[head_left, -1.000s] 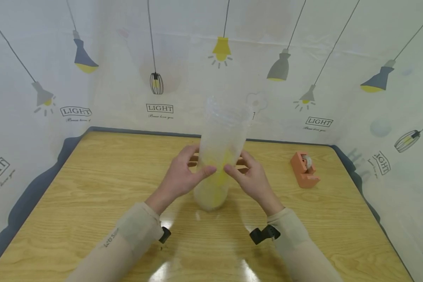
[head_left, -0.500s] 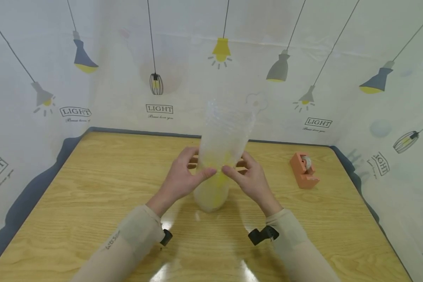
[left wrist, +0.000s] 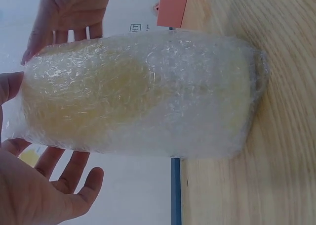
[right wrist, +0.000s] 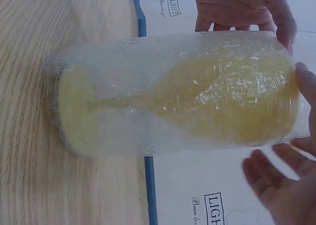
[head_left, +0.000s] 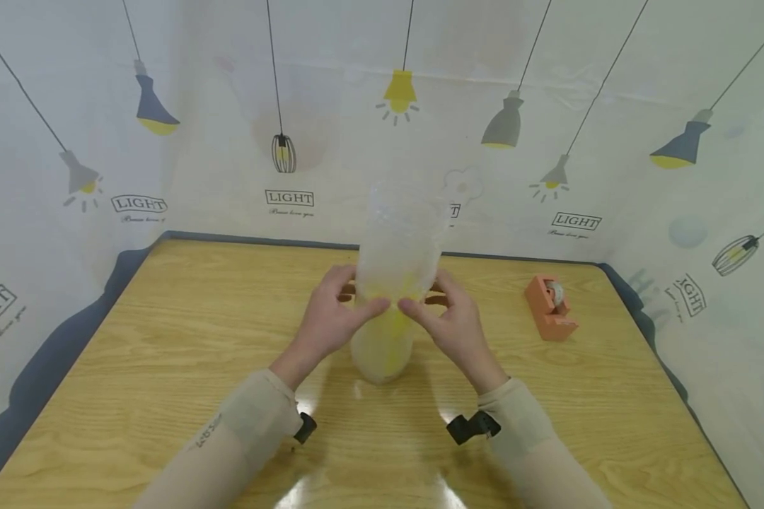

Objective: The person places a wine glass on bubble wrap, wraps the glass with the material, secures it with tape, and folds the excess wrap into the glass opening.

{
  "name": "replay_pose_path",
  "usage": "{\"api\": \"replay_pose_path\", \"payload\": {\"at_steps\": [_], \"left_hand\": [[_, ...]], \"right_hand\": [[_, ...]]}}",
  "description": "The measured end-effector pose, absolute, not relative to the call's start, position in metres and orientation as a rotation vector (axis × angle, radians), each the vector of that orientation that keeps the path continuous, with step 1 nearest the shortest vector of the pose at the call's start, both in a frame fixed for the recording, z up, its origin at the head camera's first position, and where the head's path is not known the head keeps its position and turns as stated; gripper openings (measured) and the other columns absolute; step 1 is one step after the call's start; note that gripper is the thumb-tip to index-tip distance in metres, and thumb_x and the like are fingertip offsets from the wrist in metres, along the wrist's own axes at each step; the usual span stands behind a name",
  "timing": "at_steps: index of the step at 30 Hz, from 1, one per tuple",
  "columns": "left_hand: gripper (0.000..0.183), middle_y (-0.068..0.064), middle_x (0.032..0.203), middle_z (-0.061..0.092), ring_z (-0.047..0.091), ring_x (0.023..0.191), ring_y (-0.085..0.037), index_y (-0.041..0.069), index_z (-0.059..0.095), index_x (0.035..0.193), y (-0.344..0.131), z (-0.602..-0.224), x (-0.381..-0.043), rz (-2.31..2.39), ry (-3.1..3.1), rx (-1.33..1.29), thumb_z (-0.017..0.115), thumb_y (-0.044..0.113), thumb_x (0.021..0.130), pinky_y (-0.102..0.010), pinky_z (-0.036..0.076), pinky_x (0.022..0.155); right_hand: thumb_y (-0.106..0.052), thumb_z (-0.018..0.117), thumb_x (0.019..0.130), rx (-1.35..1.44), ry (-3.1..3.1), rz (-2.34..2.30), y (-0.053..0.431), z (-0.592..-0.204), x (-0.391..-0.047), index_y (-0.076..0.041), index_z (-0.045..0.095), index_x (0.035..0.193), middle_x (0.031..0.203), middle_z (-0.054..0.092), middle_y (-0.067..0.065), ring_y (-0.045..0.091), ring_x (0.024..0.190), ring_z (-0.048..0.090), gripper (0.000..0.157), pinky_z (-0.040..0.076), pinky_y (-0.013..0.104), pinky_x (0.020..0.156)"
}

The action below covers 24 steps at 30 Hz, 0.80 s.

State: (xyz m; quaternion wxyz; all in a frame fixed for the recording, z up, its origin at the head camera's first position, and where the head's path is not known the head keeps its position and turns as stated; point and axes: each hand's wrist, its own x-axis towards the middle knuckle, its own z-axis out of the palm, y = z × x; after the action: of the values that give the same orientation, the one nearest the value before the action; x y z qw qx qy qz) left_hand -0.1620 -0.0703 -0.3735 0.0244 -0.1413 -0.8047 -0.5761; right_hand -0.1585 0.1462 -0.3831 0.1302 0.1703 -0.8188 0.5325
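Note:
A yellow stemmed wine glass [right wrist: 197, 91] shows through a sleeve of clear bubble wrap [head_left: 400, 247] around it. The wrapped glass stands upright on the wooden table, its base down, with the wrap rising as a loose tube above the bowl. My left hand [head_left: 331, 307] holds it from the left, thumb on the front and fingers around the back. From the right my right hand [head_left: 452, 314] grips it the same way. The two thumbs nearly meet on the front of the wrap, near the height of the bowl's rim.
An orange tape dispenser [head_left: 550, 307] with a roll of clear tape sits on the table [head_left: 165, 339], to the right of the wrapped glass. Behind the table's dark blue edge hangs a pale cloth [head_left: 337, 92] printed with lamps.
The loose top of the bubble wrap has swung right and then back left. My right thumb has slid a little toward the left thumb. The wrapped glass stays in the same spot.

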Motion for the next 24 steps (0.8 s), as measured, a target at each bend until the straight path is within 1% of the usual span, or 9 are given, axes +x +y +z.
{"api": "replay_pose_path", "payload": {"at_steps": [2,4,9,11,14,16,19,21,24], "left_hand": [[0.054,-0.006,0.131,0.058,0.058,0.118,-0.030,0.013,0.063,0.135,-0.070,-0.372,-0.162,-1.769,-2.493,-0.442,0.081,0.035,0.089,-0.052,0.049,0.103],[0.053,-0.006,0.130,0.059,0.058,0.117,-0.028,0.013,0.064,0.134,-0.070,-0.372,-0.162,-1.748,-2.490,-0.446,0.081,0.035,0.089,-0.051,0.049,0.102],[0.045,-0.005,0.124,0.061,0.057,0.113,-0.025,0.014,0.069,0.128,-0.068,-0.375,-0.161,-1.667,-2.460,-0.467,0.080,0.036,0.090,-0.052,0.050,0.098],[0.043,-0.006,0.124,0.060,0.057,0.112,-0.024,0.013,0.071,0.127,-0.068,-0.376,-0.160,-1.629,-2.447,-0.481,0.080,0.036,0.091,-0.054,0.051,0.096],[0.041,-0.008,0.123,0.059,0.057,0.111,-0.025,0.012,0.072,0.125,-0.066,-0.379,-0.159,-1.579,-2.424,-0.509,0.079,0.036,0.092,-0.057,0.052,0.094],[0.041,-0.010,0.125,0.059,0.057,0.112,-0.026,0.010,0.071,0.125,-0.065,-0.381,-0.159,-1.538,-2.406,-0.539,0.077,0.034,0.093,-0.056,0.053,0.093],[0.037,-0.014,0.125,0.059,0.057,0.115,-0.028,0.006,0.070,0.125,-0.064,-0.384,-0.159,-1.485,-2.361,-0.596,0.071,0.032,0.098,-0.054,0.053,0.095],[0.039,-0.016,0.126,0.058,0.057,0.117,-0.030,0.005,0.070,0.126,-0.063,-0.386,-0.160,-1.441,-2.327,-0.618,0.066,0.034,0.101,-0.053,0.052,0.097],[0.038,-0.015,0.125,0.058,0.057,0.117,-0.029,0.006,0.069,0.127,-0.061,-0.385,-0.159,-1.395,-2.265,-0.606,0.068,0.033,0.100,-0.052,0.051,0.099]], "right_hand": [[-0.010,0.084,0.087,0.547,-2.296,1.485,0.145,-0.384,-0.158,-0.008,0.060,0.140,0.133,0.064,0.009,0.024,0.118,0.060,0.059,0.056,0.049,0.094],[-0.005,0.085,0.084,0.594,-2.214,1.439,0.143,-0.384,-0.158,-0.007,0.062,0.138,0.132,0.065,0.008,0.021,0.118,0.059,0.059,0.055,0.042,0.094],[0.001,0.087,0.079,0.633,-2.101,1.379,0.139,-0.386,-0.158,-0.001,0.071,0.124,0.128,0.065,0.013,0.018,0.113,0.059,0.048,0.051,0.023,0.092],[0.002,0.087,0.078,0.631,-2.078,1.370,0.138,-0.386,-0.157,0.001,0.073,0.120,0.127,0.064,0.015,0.020,0.114,0.058,0.044,0.049,0.023,0.095],[0.003,0.085,0.079,0.634,-2.046,1.369,0.137,-0.386,-0.158,0.003,0.074,0.117,0.126,0.063,0.018,0.024,0.117,0.056,0.039,0.046,0.025,0.100],[0.003,0.084,0.081,0.638,-2.030,1.381,0.137,-0.386,-0.158,0.003,0.075,0.115,0.126,0.063,0.018,0.025,0.119,0.056,0.036,0.045,0.027,0.103],[0.003,0.083,0.082,0.630,-2.027,1.398,0.137,-0.385,-0.159,0.002,0.075,0.115,0.127,0.063,0.017,0.022,0.115,0.056,0.035,0.048,0.025,0.096],[0.002,0.084,0.082,0.619,-2.031,1.403,0.137,-0.384,-0.159,0.000,0.074,0.116,0.126,0.064,0.015,0.018,0.110,0.056,0.036,0.048,0.022,0.091],[0.001,0.085,0.082,0.612,-2.041,1.396,0.137,-0.383,-0.160,-0.002,0.074,0.117,0.123,0.066,0.013,0.015,0.106,0.055,0.037,0.048,0.020,0.084]]}}
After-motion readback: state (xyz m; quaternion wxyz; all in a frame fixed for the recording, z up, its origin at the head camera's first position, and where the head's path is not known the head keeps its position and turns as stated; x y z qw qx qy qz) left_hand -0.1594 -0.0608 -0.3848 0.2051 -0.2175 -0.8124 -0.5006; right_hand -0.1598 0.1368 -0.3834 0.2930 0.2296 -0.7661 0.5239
